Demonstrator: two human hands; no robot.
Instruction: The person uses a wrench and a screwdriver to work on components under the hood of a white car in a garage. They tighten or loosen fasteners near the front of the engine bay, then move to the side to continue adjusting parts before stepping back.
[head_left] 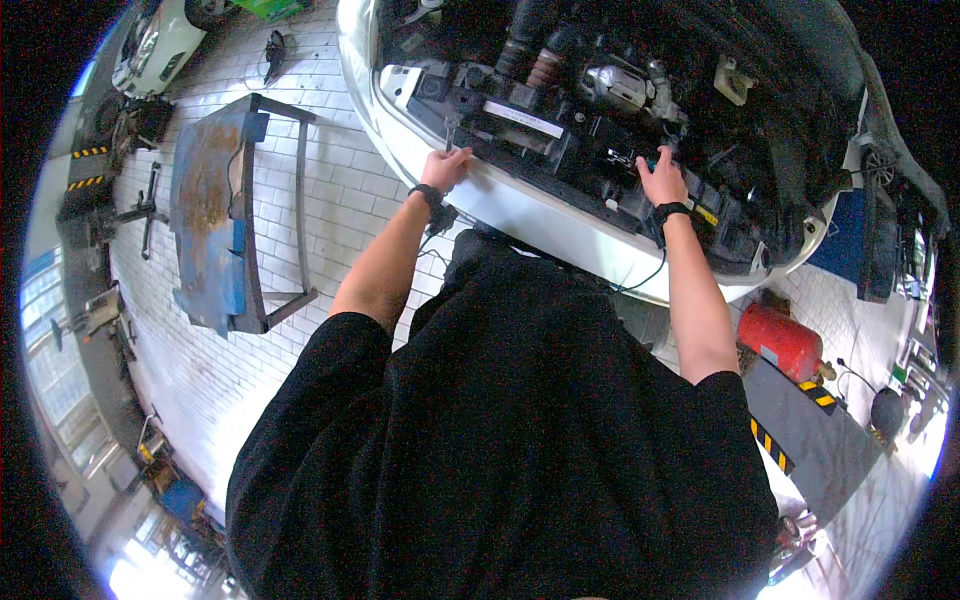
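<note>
My left hand [446,168] grips a silver metal tool [451,130], apparently a wrench, at the front edge of an open white car's engine bay [525,119]. My right hand [662,178] is over the right part of the bay, thumb and fingers apart beside a black component [620,140]; a small teal bit shows near the fingertips, too small to name. A dark cable [640,283] hangs over the white front bodywork [590,245] below my right wrist. A silver engine part [615,88] lies beyond my hands.
A rusty blue metal table [205,210] stands at the left on white tiles. Another white vehicle [150,50] is at the upper left. A red gas cylinder [780,340] and a grey platform with hazard stripes [820,450] are at the lower right.
</note>
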